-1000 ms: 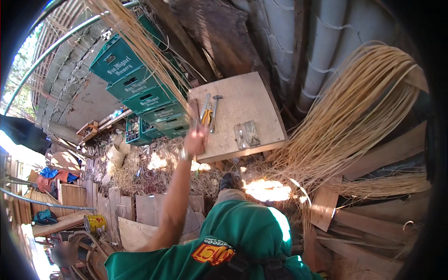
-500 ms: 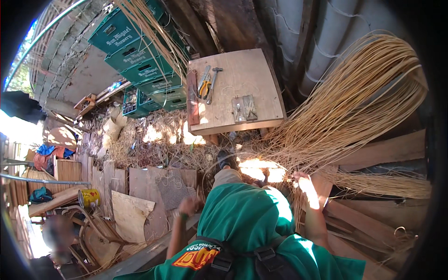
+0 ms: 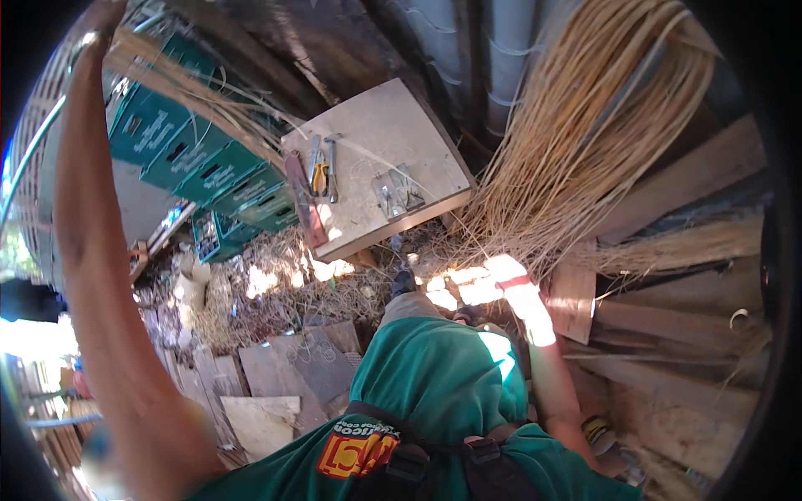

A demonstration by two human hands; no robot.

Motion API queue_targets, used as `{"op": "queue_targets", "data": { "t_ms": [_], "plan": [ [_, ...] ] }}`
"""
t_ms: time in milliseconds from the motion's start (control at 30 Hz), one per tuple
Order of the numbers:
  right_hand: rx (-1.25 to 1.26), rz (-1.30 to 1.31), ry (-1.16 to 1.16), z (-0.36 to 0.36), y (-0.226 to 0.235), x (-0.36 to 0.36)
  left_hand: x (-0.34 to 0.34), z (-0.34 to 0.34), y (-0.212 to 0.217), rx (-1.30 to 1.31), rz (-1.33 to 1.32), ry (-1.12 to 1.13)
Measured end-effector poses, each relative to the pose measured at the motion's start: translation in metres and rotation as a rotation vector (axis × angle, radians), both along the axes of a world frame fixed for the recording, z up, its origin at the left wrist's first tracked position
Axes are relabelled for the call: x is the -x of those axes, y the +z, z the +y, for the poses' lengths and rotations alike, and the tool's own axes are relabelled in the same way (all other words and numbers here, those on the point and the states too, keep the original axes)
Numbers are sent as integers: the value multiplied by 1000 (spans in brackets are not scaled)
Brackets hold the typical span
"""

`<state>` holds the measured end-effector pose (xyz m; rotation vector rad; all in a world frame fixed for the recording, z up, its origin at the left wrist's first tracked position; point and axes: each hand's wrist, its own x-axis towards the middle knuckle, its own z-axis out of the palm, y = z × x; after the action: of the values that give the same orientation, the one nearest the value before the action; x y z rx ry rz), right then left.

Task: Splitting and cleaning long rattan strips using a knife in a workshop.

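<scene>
My left arm is raised along the left side, and my left hand (image 3: 104, 15) is partly cut off at the top rim, its fingers unreadable. Beside it, a bundle of pale rattan-like strips (image 3: 180, 79) hangs across the green crates. My right hand (image 3: 506, 272) is in bright sun below a large looped bundle of tan strips (image 3: 585, 108), near its loose lower ends. Glare washes out its fingers; a red band circles the wrist. Ahead, a small wooden table (image 3: 376, 113) bears yellow-handled pliers (image 3: 320, 179), a hammer (image 3: 332, 171) and a clear case (image 3: 397, 190).
Stacked green crates (image 3: 200, 171) stand at the far left. Strip scraps (image 3: 276, 267) litter the ground, with boards (image 3: 263, 413) nearer me. Planks (image 3: 668, 192) lean on the right. A blurred person (image 3: 98, 451) is partly behind my left arm.
My left hand has swung from low beside me up to the top left. My right hand has moved slightly forward and left. The view has turned, tilting the table and crates.
</scene>
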<state>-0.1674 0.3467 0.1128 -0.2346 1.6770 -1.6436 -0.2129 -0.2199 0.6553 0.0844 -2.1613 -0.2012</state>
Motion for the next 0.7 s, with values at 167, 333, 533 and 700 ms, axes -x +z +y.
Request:
{"op": "queue_targets", "data": {
  "t_ms": [167,333,533,700],
  "plan": [
    [-31,7,-13,-94,53,16,10,64,-154,7,-607,60],
    [-69,156,-20,-187,10,21,-61,152,-427,-931,-1377,-102],
    [-247,211,-14,-232,9,5,-50,142,-508,-1695,-1070,-476],
    [-308,173,-168,-251,-12,-2,-4,68,-547,-1452,-980,-398]
  ]
}}
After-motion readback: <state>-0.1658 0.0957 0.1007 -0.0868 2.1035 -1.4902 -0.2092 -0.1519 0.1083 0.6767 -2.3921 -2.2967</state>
